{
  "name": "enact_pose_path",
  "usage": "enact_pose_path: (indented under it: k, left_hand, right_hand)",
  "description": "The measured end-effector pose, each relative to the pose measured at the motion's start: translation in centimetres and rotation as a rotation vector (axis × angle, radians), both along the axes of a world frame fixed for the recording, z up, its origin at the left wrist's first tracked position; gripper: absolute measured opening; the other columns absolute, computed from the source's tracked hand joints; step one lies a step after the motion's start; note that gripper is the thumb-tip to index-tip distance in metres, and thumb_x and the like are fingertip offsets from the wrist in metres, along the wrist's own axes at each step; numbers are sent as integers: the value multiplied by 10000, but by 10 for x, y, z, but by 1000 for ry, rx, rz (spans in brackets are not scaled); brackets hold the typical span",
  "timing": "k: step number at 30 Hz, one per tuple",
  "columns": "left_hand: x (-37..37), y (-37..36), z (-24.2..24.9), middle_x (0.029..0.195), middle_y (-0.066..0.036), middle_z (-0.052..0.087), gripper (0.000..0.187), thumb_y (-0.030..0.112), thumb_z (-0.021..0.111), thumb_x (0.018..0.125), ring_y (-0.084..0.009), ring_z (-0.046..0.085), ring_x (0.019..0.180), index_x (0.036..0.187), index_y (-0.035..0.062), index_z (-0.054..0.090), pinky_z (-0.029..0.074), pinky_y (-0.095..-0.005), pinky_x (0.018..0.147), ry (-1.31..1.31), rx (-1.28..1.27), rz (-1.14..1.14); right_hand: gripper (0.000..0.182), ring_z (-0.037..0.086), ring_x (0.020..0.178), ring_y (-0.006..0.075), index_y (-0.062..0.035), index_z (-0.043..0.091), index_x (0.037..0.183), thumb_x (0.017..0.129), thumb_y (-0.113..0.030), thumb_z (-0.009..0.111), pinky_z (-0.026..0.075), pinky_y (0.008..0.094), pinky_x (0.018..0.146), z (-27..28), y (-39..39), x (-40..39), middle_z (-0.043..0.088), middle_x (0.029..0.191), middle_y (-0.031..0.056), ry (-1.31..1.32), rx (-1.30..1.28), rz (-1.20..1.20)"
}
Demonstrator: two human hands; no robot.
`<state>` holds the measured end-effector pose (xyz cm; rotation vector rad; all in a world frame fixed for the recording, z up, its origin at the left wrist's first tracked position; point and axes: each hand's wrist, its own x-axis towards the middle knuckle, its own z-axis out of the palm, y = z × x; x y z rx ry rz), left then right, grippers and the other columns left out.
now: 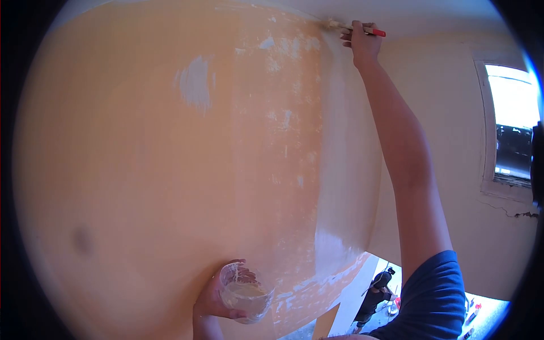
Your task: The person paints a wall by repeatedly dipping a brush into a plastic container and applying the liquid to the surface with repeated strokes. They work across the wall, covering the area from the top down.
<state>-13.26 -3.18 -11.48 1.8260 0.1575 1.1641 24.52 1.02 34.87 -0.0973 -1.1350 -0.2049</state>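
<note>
High up, my right hand [362, 41] is closed round a paintbrush [343, 26] with a red-tipped handle. Its bristles are at the top of the wall, by the ceiling edge. Low in the view, my left hand [212, 297] holds a clear plastic tub [247, 300] with pale, creamy paint inside and smears on its walls. The orange wall [141, 170] fills the left and middle, with white patches and a white painted strip [347, 141] down its right side.
A window [513, 122] is set in the pale wall [447, 170] at the right, with a crack below it. The ceiling [419, 17] runs along the top. Far below, another person [375, 297] in dark clothes stands near items on the floor.
</note>
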Motion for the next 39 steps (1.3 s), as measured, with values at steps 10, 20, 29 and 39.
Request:
enact_pose_path:
  k: [10, 20, 29, 39]
  left_hand:
    - [-4, 1, 4, 1193, -115, 551, 1116, 181, 916, 483, -231, 532, 1133, 1388, -14, 292, 397, -390, 992, 65, 50, 2]
    - [-4, 2, 6, 1182, -112, 558, 1115, 188, 918, 481, -227, 530, 1135, 1385, -14, 298, 392, -389, 996, 99, 56, 7]
    - [-3, 0, 7, 1191, -108, 547, 1106, 195, 918, 479, -225, 527, 1134, 1381, -8, 312, 392, -383, 996, 82, 29, -6]
    - [-4, 1, 3, 1187, -105, 548, 1122, 196, 926, 459, -219, 525, 1130, 1378, -10, 315, 409, -374, 981, 112, -36, -6]
  right_hand:
    - [173, 651, 563, 203, -8, 482, 909, 834, -126, 582, 510, 283, 433, -22, -1, 6, 641, 731, 148, 57, -183, 53]
    - [172, 624, 499, 190, 27, 487, 879, 831, -115, 570, 501, 269, 406, -51, -1, 11, 631, 705, 140, 55, -122, 50]
    - [163, 613, 495, 174, -13, 490, 870, 822, -130, 593, 485, 280, 403, -57, 28, 25, 623, 721, 118, 104, -87, 38]
    - [205, 637, 540, 178, 25, 526, 917, 822, -147, 586, 503, 273, 457, -33, 1, 15, 639, 695, 116, 70, -71, 42]
